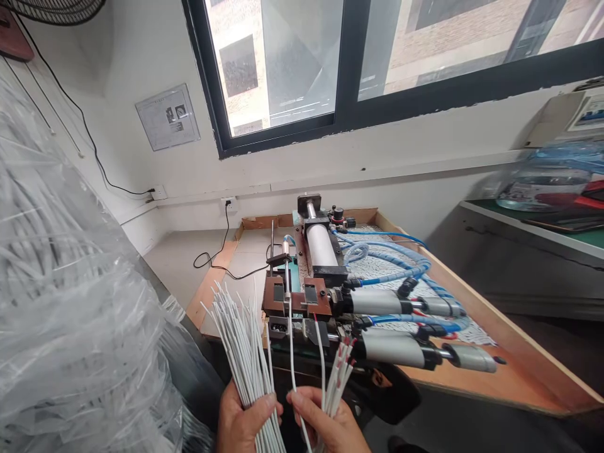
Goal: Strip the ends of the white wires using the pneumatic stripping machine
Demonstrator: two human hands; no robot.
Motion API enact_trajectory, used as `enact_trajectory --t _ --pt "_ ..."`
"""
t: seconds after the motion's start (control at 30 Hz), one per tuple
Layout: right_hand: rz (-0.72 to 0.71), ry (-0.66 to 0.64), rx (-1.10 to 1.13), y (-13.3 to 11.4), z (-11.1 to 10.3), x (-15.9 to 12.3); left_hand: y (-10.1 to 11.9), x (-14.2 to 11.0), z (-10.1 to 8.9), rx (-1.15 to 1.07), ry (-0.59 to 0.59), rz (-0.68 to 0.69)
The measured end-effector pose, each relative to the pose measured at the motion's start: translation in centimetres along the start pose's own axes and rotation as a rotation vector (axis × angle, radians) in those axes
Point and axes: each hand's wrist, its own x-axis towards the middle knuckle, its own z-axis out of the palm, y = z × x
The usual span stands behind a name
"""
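Observation:
My left hand [248, 415] is closed around a thick bundle of white cables [240, 352], their plain ends fanning upward. Between the thumb and fingers of my right hand [328, 418] is a single white cable [291, 355], its upper end reaching the jaws of a pneumatic wire-stripping machine [309, 305]. The same hand holds a smaller bundle of cables [337, 380] with red inner wires at the ends. One red-tipped cable [322, 352] stands apart from that bundle, close in front of the machine. Both hands are below the machine's front.
Silver air cylinders [391, 346] jut right from the machine, with blue air hoses [387, 270] looping behind. A wooden-rimmed tray [528, 371] surrounds it, holding white scraps [377, 255]. Plastic-wrapped cables [94, 302] rise at left. A shelf [557, 233] carries a large bottle [547, 182].

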Motion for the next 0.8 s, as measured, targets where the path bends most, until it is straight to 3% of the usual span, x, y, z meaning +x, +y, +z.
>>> enact_trajectory --t 0.2,0.33,0.4,0.5,0.6,0.67,0.73,0.8 --pt "-0.050 -0.056 -0.093 0.3 -0.5 0.6 -0.2 -0.1 -0.5 0.015 -0.059 0.079" --pt "-0.211 -0.075 -0.453 3.3 -1.9 1.7 0.2 -0.3 -0.3 0.031 -0.052 0.097" --pt "-0.226 -0.015 -0.648 5.4 -3.2 2.6 0.5 -0.4 -0.1 0.025 -0.049 0.106" --pt "-0.173 0.139 -0.746 7.4 -5.1 3.5 0.7 -0.5 0.2 0.032 -0.033 0.110" --pt "-0.210 0.239 -0.777 6.5 -5.0 3.5 0.9 -0.6 0.4 0.026 -0.029 0.104" --pt "-0.334 0.123 -0.695 4.3 -3.7 2.9 1.1 -0.6 0.7 -0.005 -0.060 0.126" --pt "-0.427 -0.166 -0.531 1.9 -1.9 2.2 1.3 -0.6 1.1 -0.038 -0.107 0.146" --pt "-0.474 -0.231 -0.443 0.0 -0.4 1.5 1.4 -0.5 1.3 -0.055 -0.136 0.154"
